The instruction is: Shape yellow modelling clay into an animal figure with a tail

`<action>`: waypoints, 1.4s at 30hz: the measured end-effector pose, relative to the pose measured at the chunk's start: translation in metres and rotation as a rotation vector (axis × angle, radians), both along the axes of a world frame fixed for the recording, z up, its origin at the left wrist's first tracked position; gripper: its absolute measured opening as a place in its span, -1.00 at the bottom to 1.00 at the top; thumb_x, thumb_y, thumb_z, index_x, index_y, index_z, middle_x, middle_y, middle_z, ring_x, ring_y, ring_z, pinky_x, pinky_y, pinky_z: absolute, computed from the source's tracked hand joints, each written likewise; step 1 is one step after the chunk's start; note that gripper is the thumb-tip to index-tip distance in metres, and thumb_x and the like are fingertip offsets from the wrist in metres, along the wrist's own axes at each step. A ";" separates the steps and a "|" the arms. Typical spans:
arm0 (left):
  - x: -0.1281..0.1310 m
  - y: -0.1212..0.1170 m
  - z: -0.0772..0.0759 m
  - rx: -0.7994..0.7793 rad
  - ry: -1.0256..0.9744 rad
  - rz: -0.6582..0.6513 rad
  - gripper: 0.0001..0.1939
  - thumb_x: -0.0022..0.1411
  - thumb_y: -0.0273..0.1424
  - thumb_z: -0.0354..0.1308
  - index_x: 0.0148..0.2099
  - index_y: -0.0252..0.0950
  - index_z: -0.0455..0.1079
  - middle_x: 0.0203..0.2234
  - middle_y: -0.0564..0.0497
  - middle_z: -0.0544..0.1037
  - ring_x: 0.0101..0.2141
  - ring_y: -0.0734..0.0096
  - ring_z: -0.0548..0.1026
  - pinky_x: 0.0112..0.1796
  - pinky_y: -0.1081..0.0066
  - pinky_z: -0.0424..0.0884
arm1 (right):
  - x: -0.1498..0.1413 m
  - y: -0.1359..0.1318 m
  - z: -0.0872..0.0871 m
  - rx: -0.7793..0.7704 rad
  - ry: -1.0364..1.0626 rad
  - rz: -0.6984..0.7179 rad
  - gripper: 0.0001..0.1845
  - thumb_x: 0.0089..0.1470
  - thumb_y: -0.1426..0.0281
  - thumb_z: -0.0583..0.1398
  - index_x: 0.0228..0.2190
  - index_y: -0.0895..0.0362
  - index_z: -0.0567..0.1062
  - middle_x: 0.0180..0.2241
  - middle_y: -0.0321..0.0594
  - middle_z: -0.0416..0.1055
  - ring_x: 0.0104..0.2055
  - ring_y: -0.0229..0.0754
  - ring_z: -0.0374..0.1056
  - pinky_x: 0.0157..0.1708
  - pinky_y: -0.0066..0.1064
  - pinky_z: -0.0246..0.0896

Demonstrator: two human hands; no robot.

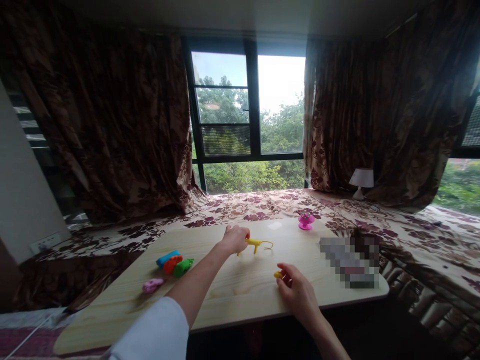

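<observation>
- In the head view, the left hand (236, 239) gripped the yellow toy (256, 242), its fingers closed over one end; thin legs and a curled tail showed.
- Nearer the wearer and right of the yellow toy, the right hand (298, 291) held a small yellow piece (278, 274) between narrowly parted fingertips.
- Left of the yellow toy lay blue (168, 258), orange (172, 265), green (183, 267) and pink pieces (152, 285).
- Beyond it, to the right, stood a pink stand (306, 222) on the wooden tabletop (232, 300).
</observation>
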State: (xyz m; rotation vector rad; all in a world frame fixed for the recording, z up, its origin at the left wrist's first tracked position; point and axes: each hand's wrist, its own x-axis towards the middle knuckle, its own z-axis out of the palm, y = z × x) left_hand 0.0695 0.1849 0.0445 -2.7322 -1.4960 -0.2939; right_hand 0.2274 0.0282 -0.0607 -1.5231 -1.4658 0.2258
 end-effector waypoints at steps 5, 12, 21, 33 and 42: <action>-0.010 -0.011 0.003 0.080 -0.136 -0.008 -0.67 0.22 -0.30 0.04 0.01 -0.30 0.27 -0.07 -0.08 0.38 -0.16 0.31 0.42 -0.18 0.17 0.40 | -0.003 -0.009 0.008 0.000 -0.068 0.015 -0.81 0.00 0.41 0.09 -0.32 0.04 0.48 -0.35 -0.28 0.41 -0.35 -0.21 0.37 -0.34 -0.44 0.24; -0.018 -0.096 -0.051 0.180 -0.472 0.027 -0.79 0.22 -0.44 -0.05 -0.21 -0.25 0.41 -0.22 -0.05 0.49 -0.12 0.28 0.39 -0.08 0.26 0.27 | -0.005 0.003 0.006 -0.001 -0.190 -0.008 -0.81 0.01 0.37 0.12 -0.41 0.04 0.56 -0.39 -0.20 0.40 -0.31 -0.13 0.35 -0.31 -0.39 0.22; -0.017 -0.125 -0.094 0.123 -0.641 -0.026 -0.86 0.10 -0.47 0.04 -0.33 -0.22 0.43 -0.34 -0.02 0.47 -0.23 0.27 0.38 -0.13 0.25 0.24 | -0.016 0.001 0.010 0.027 -0.413 0.080 -0.73 0.09 0.34 0.08 -0.52 0.03 0.54 -0.43 -0.19 0.38 -0.30 -0.11 0.29 -0.25 -0.35 0.15; -0.020 -0.128 -0.093 0.129 -0.696 -0.030 -0.85 0.12 -0.47 0.02 -0.38 -0.22 0.42 -0.41 -0.02 0.47 -0.27 0.28 0.37 -0.17 0.26 0.24 | -0.002 0.012 0.003 0.036 -0.418 0.146 -0.72 0.12 0.29 0.06 -0.43 0.07 0.56 -0.41 -0.19 0.40 -0.30 -0.14 0.33 -0.28 -0.40 0.18; -0.019 -0.128 -0.095 0.128 -0.701 -0.042 -0.82 0.14 -0.48 -0.01 -0.31 -0.23 0.43 -0.38 -0.01 0.47 -0.25 0.29 0.36 -0.15 0.25 0.24 | 0.001 0.022 0.010 0.009 -0.448 0.179 -0.68 0.14 0.34 0.02 -0.45 0.09 0.55 -0.39 -0.18 0.38 -0.29 -0.13 0.32 -0.26 -0.37 0.18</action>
